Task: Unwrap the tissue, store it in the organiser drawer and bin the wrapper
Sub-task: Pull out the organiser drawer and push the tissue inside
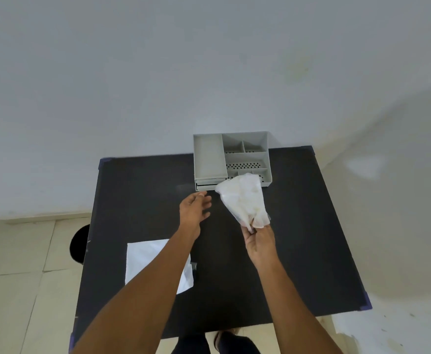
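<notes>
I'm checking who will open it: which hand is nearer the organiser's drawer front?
Left. The left hand reaches just below the drawer front, fingers open and almost touching it. The right hand is lower and to the right, holding the crumpled tissue.

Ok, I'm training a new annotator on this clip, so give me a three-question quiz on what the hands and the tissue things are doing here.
1. True or false: the left hand grips the crumpled tissue bundle.
2. Where does the flat white sheet lie?
A. inside the grey organiser
B. on the black table, partly under the left forearm
C. on the floor
3. Fill in: the organiser stands at the table's ___ edge, against the wall.

Key:
1. False: the right hand pinches its lower end, and the left hand is open, reaching toward the organiser's drawer front.
2. B
3. far
</notes>
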